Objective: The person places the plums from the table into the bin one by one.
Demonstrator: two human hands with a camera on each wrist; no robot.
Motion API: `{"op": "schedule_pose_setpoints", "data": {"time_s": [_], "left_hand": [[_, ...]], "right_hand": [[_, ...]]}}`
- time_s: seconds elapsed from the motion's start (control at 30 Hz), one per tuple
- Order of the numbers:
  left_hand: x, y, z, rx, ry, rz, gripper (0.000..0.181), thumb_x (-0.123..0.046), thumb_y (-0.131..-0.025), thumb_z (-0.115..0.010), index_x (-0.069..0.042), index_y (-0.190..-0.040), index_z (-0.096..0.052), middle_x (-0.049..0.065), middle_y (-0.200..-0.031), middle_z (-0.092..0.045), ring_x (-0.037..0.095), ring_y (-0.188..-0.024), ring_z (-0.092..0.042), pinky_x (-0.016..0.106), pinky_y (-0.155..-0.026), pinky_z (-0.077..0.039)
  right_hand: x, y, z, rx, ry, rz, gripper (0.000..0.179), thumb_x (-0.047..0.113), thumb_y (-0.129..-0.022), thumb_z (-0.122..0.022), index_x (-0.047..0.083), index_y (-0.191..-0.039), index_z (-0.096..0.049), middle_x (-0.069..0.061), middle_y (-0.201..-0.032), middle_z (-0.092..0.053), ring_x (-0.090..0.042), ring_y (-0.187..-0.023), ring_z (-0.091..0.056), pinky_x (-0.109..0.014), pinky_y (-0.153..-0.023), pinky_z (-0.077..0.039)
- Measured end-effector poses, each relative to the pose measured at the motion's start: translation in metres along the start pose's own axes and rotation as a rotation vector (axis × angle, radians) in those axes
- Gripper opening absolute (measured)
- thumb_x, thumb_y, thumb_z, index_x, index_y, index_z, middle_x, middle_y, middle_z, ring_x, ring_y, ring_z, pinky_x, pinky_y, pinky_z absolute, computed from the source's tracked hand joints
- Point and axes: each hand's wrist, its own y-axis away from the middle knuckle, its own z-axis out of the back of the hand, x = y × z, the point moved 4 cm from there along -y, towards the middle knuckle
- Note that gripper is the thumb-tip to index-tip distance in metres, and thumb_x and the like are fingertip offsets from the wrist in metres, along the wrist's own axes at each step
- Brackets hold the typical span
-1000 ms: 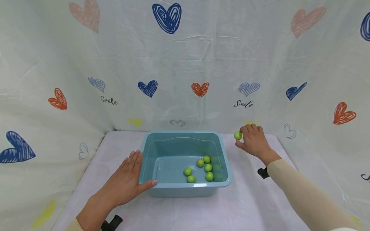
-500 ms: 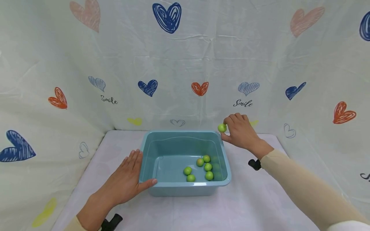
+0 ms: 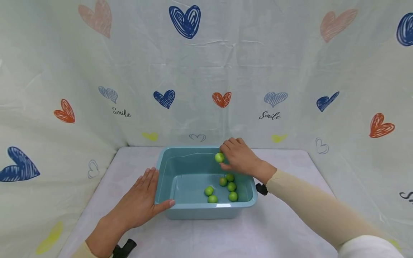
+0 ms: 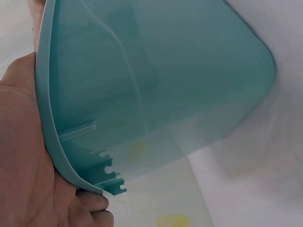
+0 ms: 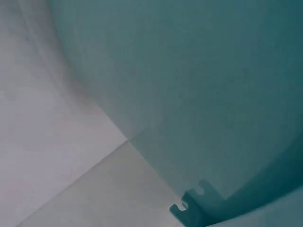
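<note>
A light blue plastic basin (image 3: 203, 213) stands mid-table in the head view. My right hand (image 3: 241, 157) reaches in over its right side and pinches a small round green fruit (image 3: 219, 157) between thumb and fingers, above the basin floor. Several more such fruits (image 3: 233, 196) lie on the floor, mostly toward the right and front. With fingers straight, my left hand (image 3: 138, 199) rests against the left rim, its thumb at the front left corner. The left wrist view has the palm (image 4: 21, 142) along the rim. Only the basin's outer wall (image 5: 189, 94) fills the right wrist view, without the hand.
A pale cloth (image 3: 277, 222) covers the table. Behind and at both sides hangs a white curtain (image 3: 193, 68) printed with hearts and "Smile". Black straps sit at both wrists.
My right hand has carried the green fruit leftward, from beside the basin's right edge, up over the rim and down to the inside. My left hand has stayed in place.
</note>
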Motion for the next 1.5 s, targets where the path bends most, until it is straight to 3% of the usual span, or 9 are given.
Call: {"op": "schedule_pose_setpoints", "data": {"time_s": [0.37, 0.6, 1.0, 1.5], "left_hand": [[0.001, 0.001, -0.001, 0.003, 0.008, 0.013, 0.120, -0.082, -0.094, -0.051, 0.013, -0.162, -0.022, 0.032, -0.170, -0.022, 0.051, -0.158, -0.021, 0.066, -0.125, -0.027], [0.000, 0.001, -0.002, 0.002, 0.012, 0.015, 0.121, -0.082, -0.094, -0.051, 0.013, -0.162, -0.022, 0.033, -0.170, -0.023, 0.051, -0.158, -0.022, 0.067, -0.124, -0.028], [0.000, 0.000, -0.002, 0.001, 0.004, 0.016, 0.122, -0.084, -0.093, -0.048, 0.012, -0.162, -0.021, 0.032, -0.170, -0.022, 0.052, -0.158, -0.022, 0.067, -0.124, -0.028], [-0.001, 0.001, -0.001, -0.012, -0.012, 0.007, 0.118, -0.081, -0.095, -0.052, 0.013, -0.162, -0.023, 0.032, -0.169, -0.025, 0.051, -0.158, -0.024, 0.065, -0.124, -0.030]], "right_hand": [[0.020, 0.001, -0.019, 0.140, -0.085, 0.114, 0.033, 0.042, -0.095, -0.073, 0.013, -0.108, -0.063, 0.000, -0.100, -0.060, -0.021, -0.094, -0.052, -0.039, -0.083, -0.043], [0.030, 0.004, -0.029, 0.215, -0.078, 0.157, 0.033, 0.046, -0.100, -0.069, 0.015, -0.109, -0.062, 0.002, -0.100, -0.058, -0.018, -0.092, -0.048, -0.034, -0.079, -0.037], [0.035, 0.007, -0.036, 0.283, 0.034, 0.209, 0.034, 0.050, -0.100, -0.066, 0.016, -0.106, -0.060, 0.003, -0.093, -0.056, -0.017, -0.087, -0.048, -0.033, -0.076, -0.033], [0.035, 0.006, -0.040, 0.293, 0.063, 0.214, 0.037, 0.052, -0.101, -0.064, 0.016, -0.107, -0.060, 0.004, -0.093, -0.056, -0.017, -0.087, -0.048, -0.033, -0.076, -0.035]]}}
